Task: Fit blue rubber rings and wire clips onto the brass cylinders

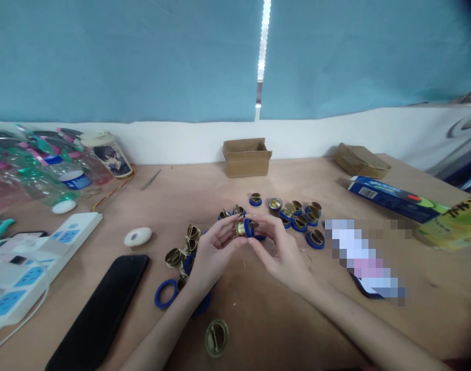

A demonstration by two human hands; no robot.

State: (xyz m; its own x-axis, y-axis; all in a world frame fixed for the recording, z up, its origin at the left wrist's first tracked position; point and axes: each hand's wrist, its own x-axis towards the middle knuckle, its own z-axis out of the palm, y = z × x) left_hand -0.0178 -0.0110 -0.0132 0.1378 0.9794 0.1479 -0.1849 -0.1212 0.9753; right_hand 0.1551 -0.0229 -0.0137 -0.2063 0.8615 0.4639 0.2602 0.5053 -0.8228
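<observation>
Near the middle of the table, my left hand [216, 252] pinches a small gold metal piece [240, 229]. Against it, my right hand [277, 247] grips a blue ring [248, 228], and the two parts touch. Gold pieces and blue rings lie in a group left of my left hand, partly hidden by it; one bare blue ring [166, 294] sits at that group's edge. More gold pieces set in blue rings, such as one [315, 239], lie right of my right hand. A single gold piece [216, 338] rests nearer the front.
A cardboard box [247, 161] stands at the back. On the left are bottles [42, 175], a cup [109, 157], a power strip [38, 273] and a black phone [104, 309]. On the right lie a blurred phone [368, 263], a blue box [393, 198] and a yellow bag [451, 226].
</observation>
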